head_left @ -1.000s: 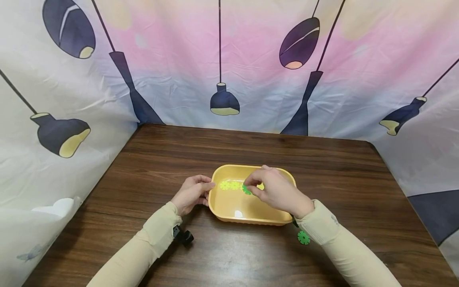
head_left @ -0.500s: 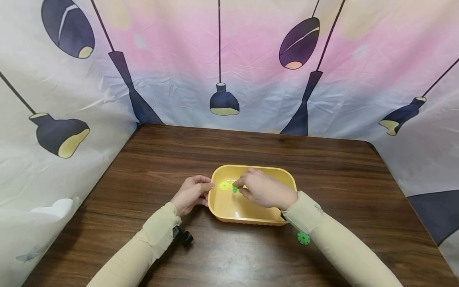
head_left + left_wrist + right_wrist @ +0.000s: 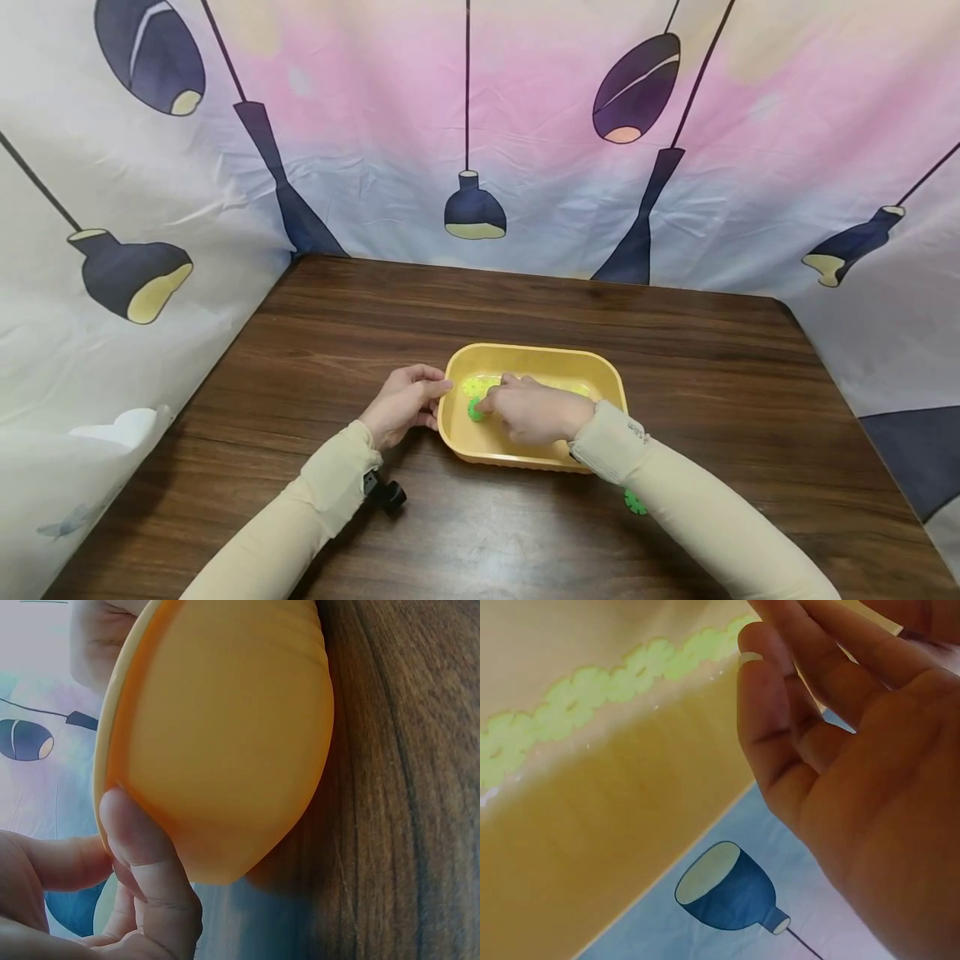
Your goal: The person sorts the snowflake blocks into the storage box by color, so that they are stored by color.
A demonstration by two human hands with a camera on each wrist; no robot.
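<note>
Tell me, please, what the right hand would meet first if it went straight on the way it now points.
Beyond the green piece it holds, the right hand would probably meet the left wall of the yellow tray, though the hand's height is unclear.

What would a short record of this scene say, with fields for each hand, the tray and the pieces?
Left hand: pinches the rim of the yellow tray
Right hand: inside the tray, touching a green disc; grip unclear
Tray: on the wooden table
Inside row: yellow flower-shaped pieces, count unclear
Outside: second green disc on the table, partly hidden by the right sleeve
</note>
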